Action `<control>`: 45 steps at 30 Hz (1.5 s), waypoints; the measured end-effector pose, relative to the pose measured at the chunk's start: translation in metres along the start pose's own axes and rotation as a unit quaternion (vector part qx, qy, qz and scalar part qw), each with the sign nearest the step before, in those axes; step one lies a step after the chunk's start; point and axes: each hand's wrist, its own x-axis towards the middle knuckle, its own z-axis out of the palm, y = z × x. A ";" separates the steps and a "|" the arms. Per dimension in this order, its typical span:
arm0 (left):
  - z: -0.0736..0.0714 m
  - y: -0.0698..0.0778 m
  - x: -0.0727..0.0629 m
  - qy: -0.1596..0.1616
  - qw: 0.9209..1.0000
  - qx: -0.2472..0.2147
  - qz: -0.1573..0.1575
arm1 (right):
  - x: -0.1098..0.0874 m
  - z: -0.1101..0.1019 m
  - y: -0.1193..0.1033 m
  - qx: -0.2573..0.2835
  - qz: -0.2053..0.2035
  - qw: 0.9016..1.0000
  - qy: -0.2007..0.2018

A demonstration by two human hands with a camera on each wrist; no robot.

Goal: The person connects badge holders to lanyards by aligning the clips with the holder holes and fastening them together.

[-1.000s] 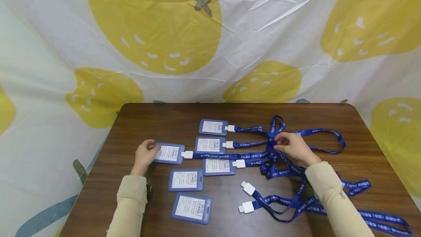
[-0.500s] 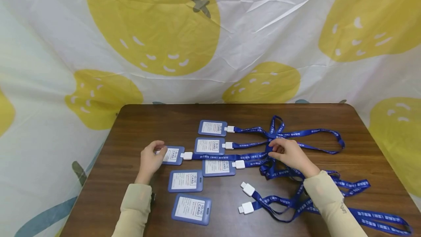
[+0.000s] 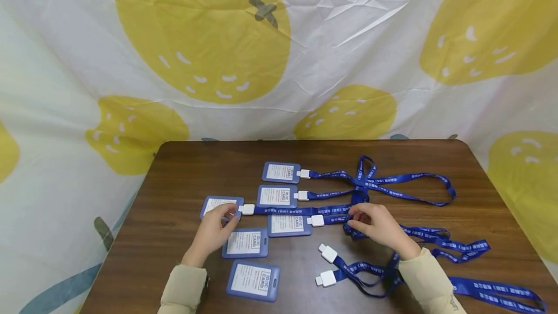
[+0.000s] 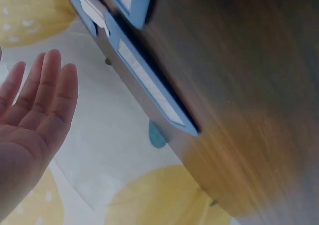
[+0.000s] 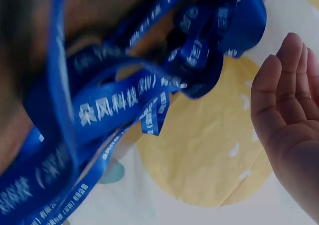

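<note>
My left hand (image 3: 211,231) hovers over the near right corner of the leftmost blue badge holder (image 3: 212,202), whose white clip (image 3: 247,209) joins it to a blue lanyard. In the left wrist view, the relaxed fingers of that hand (image 4: 37,105) hold nothing and stand apart from a badge holder (image 4: 149,83). My right hand (image 3: 379,224) is beside the bunched lanyards (image 3: 359,196), partly covering them. Seen from the right wrist, that hand (image 5: 291,115) has loosely bent fingers with nothing in them, near tangled lanyard straps (image 5: 109,105).
Three more clipped badge holders lie in a column, among them the far one (image 3: 281,172). Two unclipped badge holders (image 3: 245,243) lie nearer me. Two free white clips (image 3: 326,278) end lanyards at front centre. Straps spread right across the brown table (image 3: 196,164).
My left hand has left the outer end of the leftmost badge holder and moved right and nearer me. My right hand has shifted left and nearer me, off the lanyard crossing.
</note>
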 end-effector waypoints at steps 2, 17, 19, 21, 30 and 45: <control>0.002 0.004 -0.005 -0.007 1.000 0.011 0.003 | -0.004 0.005 -0.002 0.004 -0.004 1.000 0.001; 0.016 0.013 -0.026 -0.051 0.985 0.161 0.031 | -0.026 0.037 -0.013 -0.012 0.017 0.999 -0.050; 0.019 0.012 -0.027 -0.059 0.981 0.181 0.038 | -0.027 0.040 -0.013 -0.023 0.023 0.998 -0.054; 0.021 0.011 -0.028 -0.070 0.977 0.195 0.037 | -0.027 0.043 -0.014 -0.033 0.031 0.997 -0.056; 0.026 0.010 -0.027 -0.110 0.967 0.231 0.010 | -0.024 0.056 -0.018 -0.124 0.055 0.989 -0.054; 0.031 0.007 -0.025 -0.149 0.958 0.243 -0.026 | -0.022 0.065 -0.023 -0.157 0.068 0.984 -0.056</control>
